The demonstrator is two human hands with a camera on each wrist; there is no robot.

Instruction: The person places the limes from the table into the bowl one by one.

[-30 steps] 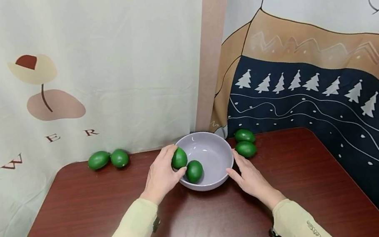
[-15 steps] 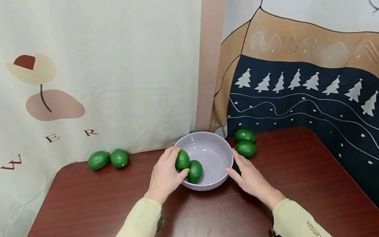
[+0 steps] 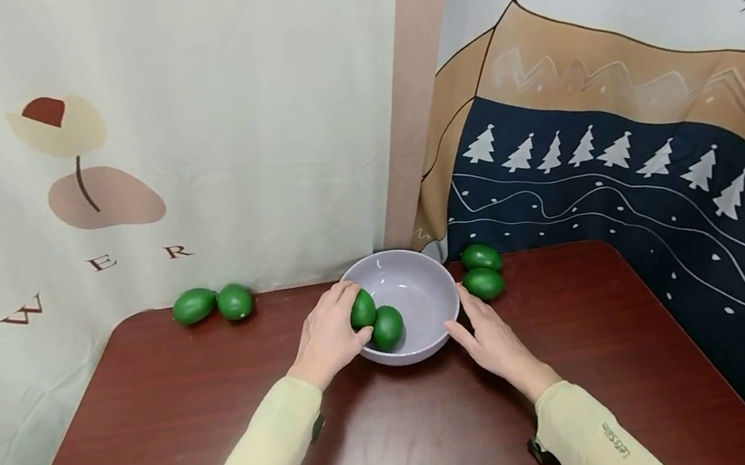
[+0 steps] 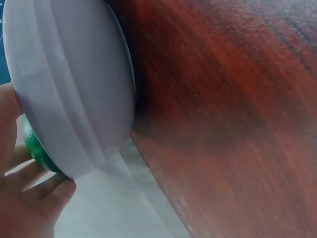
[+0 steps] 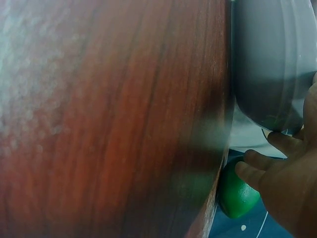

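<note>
My left hand (image 3: 330, 340) grips a green lime (image 3: 361, 311) just inside the left rim of a pale lavender bowl (image 3: 429, 297). The left wrist view shows this lime (image 4: 35, 148) past the bowl's edge, between the fingers and the thumb. A second lime (image 3: 387, 328) lies in the bowl right against it. On the opposite side, my right hand (image 3: 500, 343) touches the outside of the bowl, its fingers fairly straight. Next to those fingers in the right wrist view is another lime (image 5: 237, 191), outside the bowl.
Two limes (image 3: 215, 303) sit near the table's back left edge. Another pair of limes (image 3: 482, 271) lies right of the bowl, one behind the other. The bowl stands at the back of the dark red wooden table (image 3: 409, 442). Printed curtains (image 3: 267, 143) hang directly behind.
My left hand has moved slightly right with the lime, further into the bowl and against the other lime. My right hand has stayed at the bowl. The head view has tilted slightly down.
</note>
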